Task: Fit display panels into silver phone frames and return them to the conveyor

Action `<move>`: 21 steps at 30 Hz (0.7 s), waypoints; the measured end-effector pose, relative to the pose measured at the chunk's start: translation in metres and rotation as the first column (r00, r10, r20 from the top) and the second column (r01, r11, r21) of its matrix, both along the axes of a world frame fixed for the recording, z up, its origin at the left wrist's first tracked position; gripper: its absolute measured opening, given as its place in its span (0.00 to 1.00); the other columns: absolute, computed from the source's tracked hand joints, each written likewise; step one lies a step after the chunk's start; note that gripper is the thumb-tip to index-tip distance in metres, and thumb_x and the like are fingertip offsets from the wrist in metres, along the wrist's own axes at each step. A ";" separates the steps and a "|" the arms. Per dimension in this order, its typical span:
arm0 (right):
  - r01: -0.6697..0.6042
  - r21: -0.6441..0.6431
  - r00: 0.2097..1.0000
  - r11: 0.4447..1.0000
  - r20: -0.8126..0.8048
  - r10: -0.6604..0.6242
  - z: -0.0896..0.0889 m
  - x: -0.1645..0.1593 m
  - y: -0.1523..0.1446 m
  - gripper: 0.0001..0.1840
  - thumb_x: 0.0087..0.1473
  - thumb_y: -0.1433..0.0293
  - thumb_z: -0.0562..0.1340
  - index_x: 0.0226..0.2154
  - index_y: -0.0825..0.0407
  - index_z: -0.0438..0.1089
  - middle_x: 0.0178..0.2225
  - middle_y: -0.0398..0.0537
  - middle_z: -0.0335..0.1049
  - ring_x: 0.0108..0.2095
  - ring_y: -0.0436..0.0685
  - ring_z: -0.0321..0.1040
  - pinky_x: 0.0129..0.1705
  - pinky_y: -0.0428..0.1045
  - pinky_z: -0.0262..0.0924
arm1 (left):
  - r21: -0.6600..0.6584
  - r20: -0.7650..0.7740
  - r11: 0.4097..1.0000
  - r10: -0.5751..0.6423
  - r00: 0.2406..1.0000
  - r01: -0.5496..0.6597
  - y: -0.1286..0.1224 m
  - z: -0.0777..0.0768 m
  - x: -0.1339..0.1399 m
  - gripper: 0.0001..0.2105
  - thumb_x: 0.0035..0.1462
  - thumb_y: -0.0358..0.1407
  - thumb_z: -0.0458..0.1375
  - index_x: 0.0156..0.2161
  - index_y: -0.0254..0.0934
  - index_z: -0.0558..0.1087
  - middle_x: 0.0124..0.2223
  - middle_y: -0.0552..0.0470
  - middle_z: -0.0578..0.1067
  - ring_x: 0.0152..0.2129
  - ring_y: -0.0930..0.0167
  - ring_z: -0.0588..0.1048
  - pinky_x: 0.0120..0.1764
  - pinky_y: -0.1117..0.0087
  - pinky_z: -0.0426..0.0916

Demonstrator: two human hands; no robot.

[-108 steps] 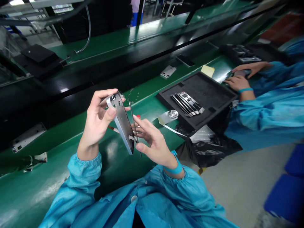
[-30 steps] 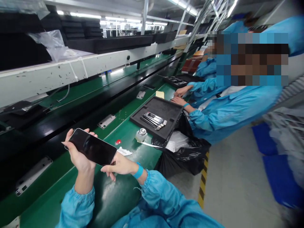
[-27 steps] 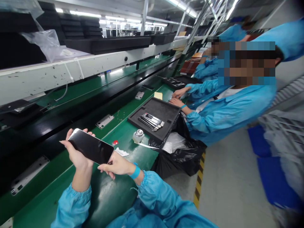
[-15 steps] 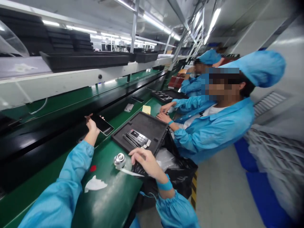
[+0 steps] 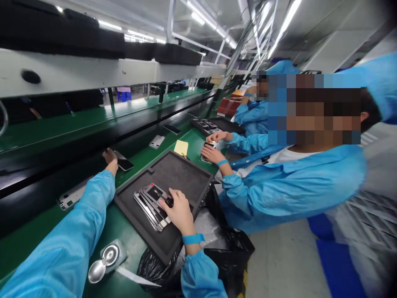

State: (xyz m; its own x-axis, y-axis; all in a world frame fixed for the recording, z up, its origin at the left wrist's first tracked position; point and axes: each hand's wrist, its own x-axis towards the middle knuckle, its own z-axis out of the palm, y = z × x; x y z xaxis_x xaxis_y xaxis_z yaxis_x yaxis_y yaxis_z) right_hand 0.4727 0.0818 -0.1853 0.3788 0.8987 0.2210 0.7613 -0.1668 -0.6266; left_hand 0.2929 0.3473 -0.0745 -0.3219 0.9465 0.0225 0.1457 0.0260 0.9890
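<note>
My left hand [image 5: 109,158] is stretched out to the black conveyor belt [image 5: 46,182], its fingers on a black-screened phone [image 5: 124,163] lying at the belt's near edge. My right hand [image 5: 177,210] rests palm down on a fanned stack of phone frames [image 5: 149,203] in a black foam tray [image 5: 182,176] on the green bench [image 5: 145,151]. Whether the right fingers grip a frame is hidden under the hand. Both arms wear blue sleeves, and a blue strap circles the right wrist.
A co-worker in blue sits close on the right, hands [image 5: 214,153] on a phone. A yellow note [image 5: 181,147], silver housings [image 5: 156,141] on the belt, a metal-capped dispenser [image 5: 107,256] and a black bag [image 5: 223,248] at the bench edge lie around.
My left hand carried the phone out from in front of me and down onto the belt. My right hand left the phone, moved right, and came down on the stacked frames in the tray.
</note>
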 end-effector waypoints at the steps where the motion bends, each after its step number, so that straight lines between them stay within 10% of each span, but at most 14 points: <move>1: -0.020 -0.017 0.999 1.000 0.032 0.021 0.000 0.001 -0.002 0.30 0.63 0.59 0.69 0.64 0.55 0.74 0.61 0.63 0.76 0.66 0.73 0.69 0.65 0.64 0.66 | -0.037 -0.050 0.998 0.043 0.998 -0.044 0.006 -0.004 0.004 0.21 0.71 0.43 0.65 0.64 0.37 0.73 0.63 0.41 0.75 0.55 0.58 0.78 0.55 0.50 0.78; 8: -0.102 0.002 0.993 0.995 0.058 0.101 0.000 0.008 -0.009 0.33 0.63 0.58 0.71 0.66 0.51 0.73 0.63 0.60 0.77 0.66 0.73 0.70 0.64 0.65 0.66 | -0.151 -0.477 0.985 0.006 0.879 -0.088 0.051 -0.027 0.040 0.24 0.70 0.42 0.65 0.67 0.38 0.72 0.69 0.39 0.71 0.63 0.53 0.73 0.63 0.42 0.72; 15: -0.103 0.003 0.992 0.995 -0.068 0.103 0.000 0.013 -0.022 0.31 0.62 0.60 0.72 0.65 0.48 0.73 0.61 0.58 0.78 0.62 0.72 0.73 0.62 0.66 0.69 | -0.236 -0.744 0.911 -0.394 0.539 0.338 0.088 -0.077 0.128 0.53 0.64 0.55 0.67 0.82 0.33 0.46 0.81 0.27 0.51 0.79 0.43 0.47 0.76 0.47 0.45; 21: -0.069 -0.096 0.996 0.993 -0.061 0.063 0.001 0.009 -0.027 0.38 0.55 0.58 0.76 0.65 0.50 0.72 0.64 0.62 0.74 0.63 0.77 0.72 0.63 0.70 0.70 | -0.294 -0.722 0.833 -0.515 0.462 0.469 0.114 -0.092 0.214 0.55 0.60 0.56 0.69 0.82 0.39 0.46 0.81 0.27 0.48 0.77 0.30 0.37 0.69 0.22 0.31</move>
State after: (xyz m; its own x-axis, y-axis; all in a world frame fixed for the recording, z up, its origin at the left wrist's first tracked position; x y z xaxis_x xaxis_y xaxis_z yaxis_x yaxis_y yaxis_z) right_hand 0.4818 0.0553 -0.1840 0.3277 0.9384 0.1099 0.7354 -0.1803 -0.6532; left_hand 0.5067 0.4615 -0.1660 0.3123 0.9495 -0.0316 0.8242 -0.2542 0.5060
